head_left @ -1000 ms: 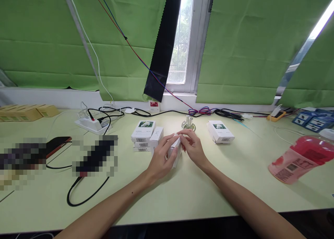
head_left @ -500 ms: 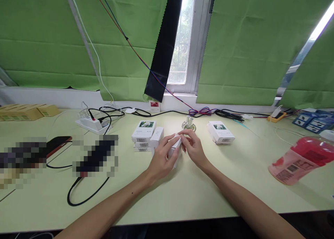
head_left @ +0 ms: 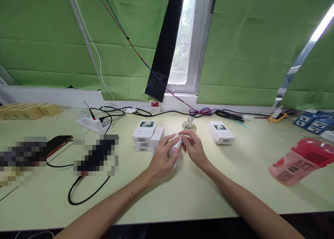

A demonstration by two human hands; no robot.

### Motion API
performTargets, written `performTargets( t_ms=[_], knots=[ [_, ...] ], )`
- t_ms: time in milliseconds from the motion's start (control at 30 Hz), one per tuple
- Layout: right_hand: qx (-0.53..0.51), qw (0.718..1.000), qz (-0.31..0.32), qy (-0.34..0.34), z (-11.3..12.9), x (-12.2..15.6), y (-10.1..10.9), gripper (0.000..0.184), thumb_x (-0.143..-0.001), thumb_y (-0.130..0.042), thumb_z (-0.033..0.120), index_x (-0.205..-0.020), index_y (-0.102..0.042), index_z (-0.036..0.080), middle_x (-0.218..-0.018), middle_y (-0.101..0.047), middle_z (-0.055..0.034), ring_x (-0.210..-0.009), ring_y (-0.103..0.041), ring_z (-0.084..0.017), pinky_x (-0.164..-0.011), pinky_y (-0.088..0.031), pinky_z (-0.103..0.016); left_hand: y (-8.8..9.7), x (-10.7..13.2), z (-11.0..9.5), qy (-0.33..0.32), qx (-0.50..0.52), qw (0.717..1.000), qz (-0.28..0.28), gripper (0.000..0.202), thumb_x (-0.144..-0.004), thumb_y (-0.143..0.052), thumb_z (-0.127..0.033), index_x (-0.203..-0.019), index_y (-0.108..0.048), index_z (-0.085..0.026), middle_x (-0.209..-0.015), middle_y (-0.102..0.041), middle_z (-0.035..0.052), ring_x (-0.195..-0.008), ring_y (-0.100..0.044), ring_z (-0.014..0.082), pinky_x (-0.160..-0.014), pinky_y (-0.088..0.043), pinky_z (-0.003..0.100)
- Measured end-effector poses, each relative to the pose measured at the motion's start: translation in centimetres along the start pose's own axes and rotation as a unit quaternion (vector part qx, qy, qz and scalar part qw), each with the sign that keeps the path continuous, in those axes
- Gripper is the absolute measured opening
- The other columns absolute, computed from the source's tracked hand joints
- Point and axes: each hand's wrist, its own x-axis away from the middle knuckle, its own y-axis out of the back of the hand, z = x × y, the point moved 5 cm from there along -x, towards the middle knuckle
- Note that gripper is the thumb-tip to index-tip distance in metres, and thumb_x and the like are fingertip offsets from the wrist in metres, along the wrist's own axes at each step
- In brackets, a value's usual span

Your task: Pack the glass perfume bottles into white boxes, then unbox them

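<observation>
A small white carton (head_left: 175, 145) stands on the table, tilted slightly, with fingers covering much of it. My left hand (head_left: 160, 160) is wrapped round its side, thumb at the front and fingers over the top. At the top edge, the fingertips of my right hand (head_left: 194, 150) are closed on the carton, close to the left fingertips. Just left of it another white carton (head_left: 157, 136) stands upright against a stack of white boxes (head_left: 144, 131) with a flower picture on top. Behind my hands sit shiny pieces with round bases (head_left: 190, 126).
On the right are more white boxes (head_left: 221, 132) and a pink-and-red plastic jar (head_left: 294, 164). A power strip (head_left: 92, 124) and tangled cables (head_left: 200, 111) run along the back. Yellow boxes (head_left: 26, 112) stand far left, blue boxes (head_left: 317, 122) far right. A black cable (head_left: 70, 195) loops at the left.
The hands and the carton keep almost the same pose. The whole view has shifted very slightly.
</observation>
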Motion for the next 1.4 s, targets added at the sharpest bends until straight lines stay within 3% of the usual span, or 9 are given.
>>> performTargets(
  t_ms=[167,533,1067,1167,1300,1400],
  knots=[
    [-0.012,1.000,0.003,-0.005,-0.24,0.01,-0.07,0.026,-0.096,-0.061,0.048,-0.101,-0.070,0.024,-0.103,-0.054,-0.0046,-0.074,-0.057,-0.012,-0.051,-0.047,-0.022,0.08,-0.05,-0.12,0.002,0.000,1.000,0.000,0.036,-0.102,-0.049,-0.033,-0.134,-0.062,-0.024,-0.138,-0.060,0.0111,-0.119,-0.063,0.0249,-0.090,-0.059,0.038],
    [-0.034,0.999,0.006,-0.009,-0.28,-0.08,-0.07,0.025,-0.094,-0.064,0.047,-0.100,-0.072,0.025,-0.100,-0.054,-0.0025,-0.061,-0.052,-0.008,-0.049,-0.045,-0.023,0.00,0.16,0.15,-0.015,-0.025,1.000,-0.002,0.037,-0.102,-0.048,-0.029,-0.137,-0.058,-0.027,-0.140,-0.058,0.0086,-0.126,-0.059,0.0229,-0.105,-0.052,0.043],
    [-0.038,0.999,0.006,0.001,0.08,-0.17,-0.12,0.025,-0.092,-0.066,0.047,-0.097,-0.071,0.023,-0.098,-0.055,-0.0030,-0.063,-0.053,-0.009,-0.048,-0.045,-0.023,0.11,0.07,0.06,-0.017,-0.030,0.999,-0.001,0.034,-0.100,-0.050,-0.027,-0.132,-0.062,-0.024,-0.136,-0.060,0.0101,-0.126,-0.059,0.0232,-0.104,-0.051,0.041],
    [-0.035,0.999,0.006,0.002,0.10,-0.18,-0.12,0.025,-0.093,-0.065,0.047,-0.098,-0.071,0.023,-0.098,-0.055,-0.0031,-0.062,-0.053,-0.009,-0.048,-0.045,-0.023,0.14,0.02,0.03,-0.014,-0.026,1.000,-0.001,0.033,-0.100,-0.051,-0.027,-0.131,-0.062,-0.025,-0.136,-0.060,0.0099,-0.122,-0.061,0.0234,-0.099,-0.054,0.040],
    [-0.038,0.999,0.006,0.003,0.10,-0.16,-0.11,0.023,-0.093,-0.065,0.046,-0.098,-0.071,0.023,-0.098,-0.055,-0.0029,-0.062,-0.053,-0.008,-0.048,-0.044,-0.023,0.12,0.01,0.03,-0.004,-0.015,1.000,0.005,0.032,-0.100,-0.051,-0.029,-0.129,-0.063,-0.025,-0.136,-0.059,0.0099,-0.106,-0.066,0.0202,-0.078,-0.057,0.032],
    [-0.040,0.999,0.006,0.001,0.08,-0.15,-0.12,0.024,-0.093,-0.066,0.046,-0.097,-0.071,0.024,-0.098,-0.054,-0.0029,-0.063,-0.053,-0.009,-0.048,-0.044,-0.023,0.16,0.04,-0.03,-0.007,-0.021,1.000,0.002,0.031,-0.100,-0.050,-0.028,-0.128,-0.063,-0.024,-0.135,-0.060,0.0102,-0.108,-0.066,0.0204,-0.077,-0.056,0.031]
  ],
)
